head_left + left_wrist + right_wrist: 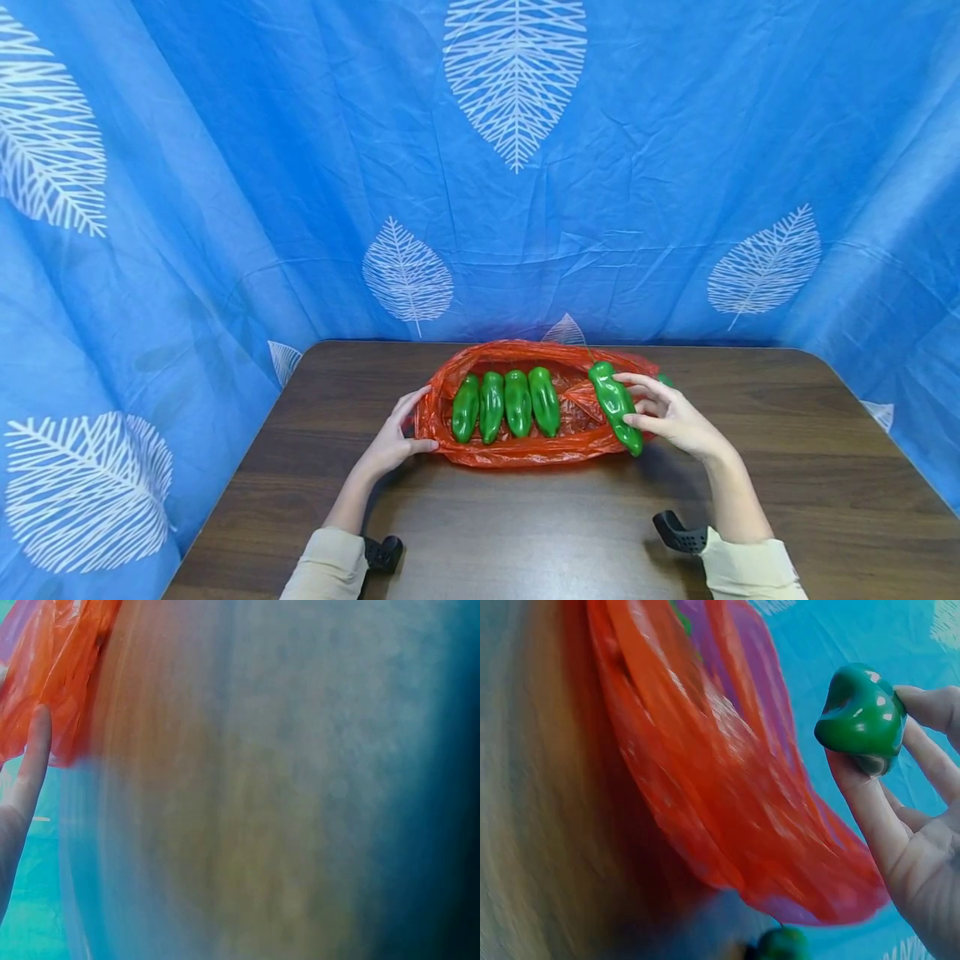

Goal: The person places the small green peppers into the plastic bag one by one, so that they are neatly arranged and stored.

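Observation:
A red plastic bag (525, 457) lies on its side of the table with its mouth spread wide. Several green peppers (491, 407) sit side by side inside it. My left hand (390, 442) rests on the bag's left end, thumb and fingers spread apart along its edge; in the left wrist view the straight thumb (36, 750) touches the red plastic. Over the bag's right end, my right hand (671, 417) holds another green pepper (613, 404) between thumb and fingers. The right wrist view shows this pepper (862, 720) end-on, off the bag.
A wooden table (540, 525) carries the bag near its back edge. Part of another green object (665, 380) shows behind my right hand. A blue curtain with white leaf prints (517, 208) hangs behind the table. Black wrist devices (678, 533) sit by both sleeves.

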The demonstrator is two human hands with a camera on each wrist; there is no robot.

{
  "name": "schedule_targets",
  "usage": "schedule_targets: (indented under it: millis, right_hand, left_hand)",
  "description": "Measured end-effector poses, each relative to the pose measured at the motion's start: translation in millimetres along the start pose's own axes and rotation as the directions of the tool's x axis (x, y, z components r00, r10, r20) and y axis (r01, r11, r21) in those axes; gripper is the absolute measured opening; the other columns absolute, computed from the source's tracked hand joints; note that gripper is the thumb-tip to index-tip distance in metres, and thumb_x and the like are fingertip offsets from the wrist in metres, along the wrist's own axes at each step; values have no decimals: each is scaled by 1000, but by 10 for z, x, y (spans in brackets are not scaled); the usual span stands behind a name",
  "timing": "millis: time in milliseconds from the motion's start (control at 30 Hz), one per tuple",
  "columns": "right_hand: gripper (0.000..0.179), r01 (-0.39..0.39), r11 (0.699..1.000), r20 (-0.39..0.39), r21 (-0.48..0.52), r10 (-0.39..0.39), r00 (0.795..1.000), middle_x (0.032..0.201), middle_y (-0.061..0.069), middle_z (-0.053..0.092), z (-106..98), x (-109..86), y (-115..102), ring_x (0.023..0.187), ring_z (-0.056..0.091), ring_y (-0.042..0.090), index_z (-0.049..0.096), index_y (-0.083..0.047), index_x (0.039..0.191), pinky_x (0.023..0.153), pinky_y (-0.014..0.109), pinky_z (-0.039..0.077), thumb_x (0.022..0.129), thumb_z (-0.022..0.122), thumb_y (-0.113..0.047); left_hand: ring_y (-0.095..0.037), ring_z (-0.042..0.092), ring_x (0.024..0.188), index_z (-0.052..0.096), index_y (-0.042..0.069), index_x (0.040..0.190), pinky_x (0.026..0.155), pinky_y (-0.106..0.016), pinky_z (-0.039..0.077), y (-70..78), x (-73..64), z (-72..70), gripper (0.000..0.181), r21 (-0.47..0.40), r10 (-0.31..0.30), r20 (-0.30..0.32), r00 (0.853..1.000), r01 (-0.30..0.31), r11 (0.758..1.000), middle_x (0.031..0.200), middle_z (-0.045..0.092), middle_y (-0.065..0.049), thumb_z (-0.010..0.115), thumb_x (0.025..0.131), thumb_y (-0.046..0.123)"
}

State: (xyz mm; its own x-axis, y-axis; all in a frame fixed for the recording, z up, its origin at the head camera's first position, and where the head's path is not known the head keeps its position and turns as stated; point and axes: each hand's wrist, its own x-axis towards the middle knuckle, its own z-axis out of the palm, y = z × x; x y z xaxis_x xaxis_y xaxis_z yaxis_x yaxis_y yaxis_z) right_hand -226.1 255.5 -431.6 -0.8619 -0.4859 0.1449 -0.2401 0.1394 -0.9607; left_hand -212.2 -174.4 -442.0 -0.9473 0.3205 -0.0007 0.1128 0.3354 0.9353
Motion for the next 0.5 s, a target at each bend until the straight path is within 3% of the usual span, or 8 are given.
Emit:
schedule_targets:
  millis: [333,500]
  right_hand:
    - [50,-48,995,47,-91,53,998,120,24,45,175,196,69,84,58,18,40,-2,133,64,29,51,87,60,-6]
    - [51,-92,989,50,-116,98,994,130,21,43,233,286,135,103,50,30,43,-4,133,72,30,51,86,62,-11]
  left_hand:
    - [-38,30,125,28,7,143,101,-56,29,2,3,-2,80,-4,-1,-1,1000,1,1000,145,20,-18,70,75,1]
    - [-38,32,124,28,6,143,101,-55,30,0,6,0,80,-7,0,-1,1000,0,1000,144,21,-18,70,75,0]
